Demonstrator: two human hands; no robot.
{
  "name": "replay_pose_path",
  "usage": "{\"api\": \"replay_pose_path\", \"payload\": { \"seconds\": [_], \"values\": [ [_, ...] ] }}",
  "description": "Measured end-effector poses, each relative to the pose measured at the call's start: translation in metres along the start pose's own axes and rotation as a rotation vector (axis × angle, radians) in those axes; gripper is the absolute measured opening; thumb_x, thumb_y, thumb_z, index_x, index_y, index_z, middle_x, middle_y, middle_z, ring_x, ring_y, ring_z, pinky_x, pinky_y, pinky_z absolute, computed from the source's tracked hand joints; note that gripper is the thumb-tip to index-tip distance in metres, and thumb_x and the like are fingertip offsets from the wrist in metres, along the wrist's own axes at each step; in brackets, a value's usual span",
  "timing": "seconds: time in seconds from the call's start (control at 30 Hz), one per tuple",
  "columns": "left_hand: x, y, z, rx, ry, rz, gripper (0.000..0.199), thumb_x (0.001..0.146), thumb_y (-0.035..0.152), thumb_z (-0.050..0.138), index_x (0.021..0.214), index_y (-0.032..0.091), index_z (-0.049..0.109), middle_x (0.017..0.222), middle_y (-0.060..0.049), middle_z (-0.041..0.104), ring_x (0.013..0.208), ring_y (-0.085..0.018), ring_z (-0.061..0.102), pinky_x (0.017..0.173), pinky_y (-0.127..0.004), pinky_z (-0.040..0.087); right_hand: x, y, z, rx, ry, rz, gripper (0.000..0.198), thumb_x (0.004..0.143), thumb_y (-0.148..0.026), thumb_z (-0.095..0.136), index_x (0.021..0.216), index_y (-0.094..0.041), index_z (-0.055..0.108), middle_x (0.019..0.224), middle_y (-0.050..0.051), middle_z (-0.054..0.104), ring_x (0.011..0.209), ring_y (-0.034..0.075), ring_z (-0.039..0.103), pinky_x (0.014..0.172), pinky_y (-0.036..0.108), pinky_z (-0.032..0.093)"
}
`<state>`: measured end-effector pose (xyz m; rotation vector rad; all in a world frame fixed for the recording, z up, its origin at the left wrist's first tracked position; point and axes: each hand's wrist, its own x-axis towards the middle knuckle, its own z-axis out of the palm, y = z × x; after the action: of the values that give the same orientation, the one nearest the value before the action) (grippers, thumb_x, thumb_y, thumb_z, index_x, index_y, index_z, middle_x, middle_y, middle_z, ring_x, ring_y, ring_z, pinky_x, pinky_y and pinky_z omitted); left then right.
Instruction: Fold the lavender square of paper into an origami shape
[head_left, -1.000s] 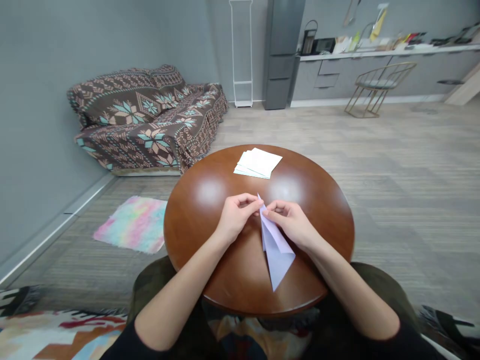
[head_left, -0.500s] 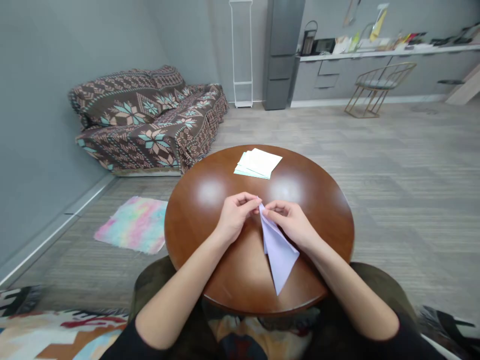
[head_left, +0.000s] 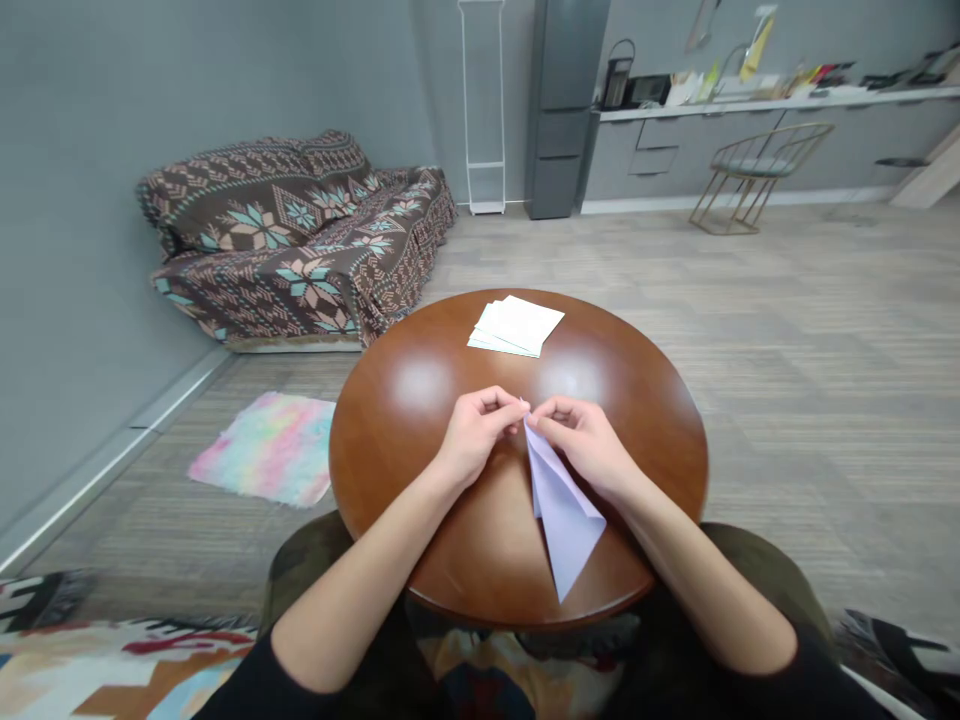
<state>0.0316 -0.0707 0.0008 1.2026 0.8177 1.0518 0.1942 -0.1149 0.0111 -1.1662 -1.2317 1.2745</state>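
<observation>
A sheet of lavender paper (head_left: pixel 566 520), folded into a long pointed shape, hangs between my hands over the round brown table (head_left: pixel 420 440). My left hand (head_left: pixel 480 430) pinches its narrow upper tip between thumb and forefinger. Close beside it, my right hand (head_left: pixel 581 435) is closed on the paper's right edge just below that tip. The wider part spreads downward toward me and ends in a sharp lower point. The fingertips cover the very top of the fold.
A small stack of pale paper sheets (head_left: pixel 517 325) lies at the table's far side. Beyond are a sofa (head_left: pixel 300 240) under a patterned cover, a fluffy pastel rug (head_left: pixel 270 450), a wire-backed chair (head_left: pixel 757 170) and a kitchen counter (head_left: pixel 690 112).
Both hands have shifted slightly to the right, and the folded paper has moved a little right and toward me with them. The stack of sheets has not moved.
</observation>
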Motion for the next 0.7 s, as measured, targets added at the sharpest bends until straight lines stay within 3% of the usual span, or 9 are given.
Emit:
{"api": "replay_pose_path", "payload": {
  "seconds": [0.33, 0.53, 0.7],
  "values": [
    [0.0003, -0.0019, 0.0006, 0.044, -0.033, -0.035, 0.022, 0.077, 0.035, 0.080, 0.078, 0.014, 0.074, 0.070, -0.002, 0.067, 0.065, -0.011, 0.058, 0.068, -0.025, 0.047, 0.0013, 0.0015, -0.0012, 0.005, 0.040, 0.047, 0.026, 0.076, -0.040, 0.075, 0.074, -0.016, 0.067, 0.069, 0.001, 0.067, 0.060, 0.011, 0.048, 0.058, 0.027, 0.034],
    [0.0017, 0.0011, -0.0001, -0.004, 0.101, 0.032, 0.024, 0.078, 0.037, 0.080, 0.082, 0.015, 0.073, 0.071, -0.001, 0.068, 0.064, -0.011, 0.060, 0.067, -0.025, 0.050, 0.0021, 0.0033, -0.0032, -0.010, 0.005, 0.085, 0.028, 0.074, -0.043, 0.076, 0.073, -0.015, 0.070, 0.063, -0.002, 0.059, 0.055, 0.010, 0.042, 0.052, 0.026, 0.028],
    [0.0012, -0.0005, -0.0005, 0.036, -0.022, -0.044, 0.025, 0.078, 0.037, 0.080, 0.075, 0.014, 0.072, 0.066, -0.001, 0.065, 0.060, -0.010, 0.057, 0.062, -0.023, 0.048, 0.0037, 0.0037, -0.0032, 0.004, 0.034, 0.089, 0.031, 0.071, -0.045, 0.078, 0.072, -0.015, 0.069, 0.063, 0.000, 0.062, 0.053, 0.009, 0.041, 0.051, 0.026, 0.026]
  ]
}}
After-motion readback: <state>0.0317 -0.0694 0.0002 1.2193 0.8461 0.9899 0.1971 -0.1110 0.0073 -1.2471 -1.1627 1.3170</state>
